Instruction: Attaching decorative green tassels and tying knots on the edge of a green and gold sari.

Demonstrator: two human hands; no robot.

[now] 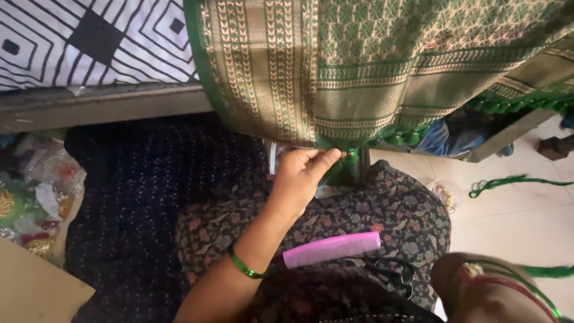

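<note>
At the centre of the frame the left hand (299, 176) pinches a green tassel (350, 157) on the lower edge of the green-and-gold woven sari (311, 66), which hangs from the bed down the upper middle. The right hand (478, 287), lower right, is cut off, so its grip cannot be told. On the lap below, a pink comb (332, 249) lies nearly level, its long axis rising slightly rightward, beside black scissors (397, 274); loose green thread (514, 180) lies on the floor at right.

Green loose threads (514, 181) on tiled floor (526, 221)

I see a green and gold woven cloth (359, 66) hanging over the bed's edge (101, 104); its green tassel (350, 158) dangles at the lower hem, pinched.
</note>
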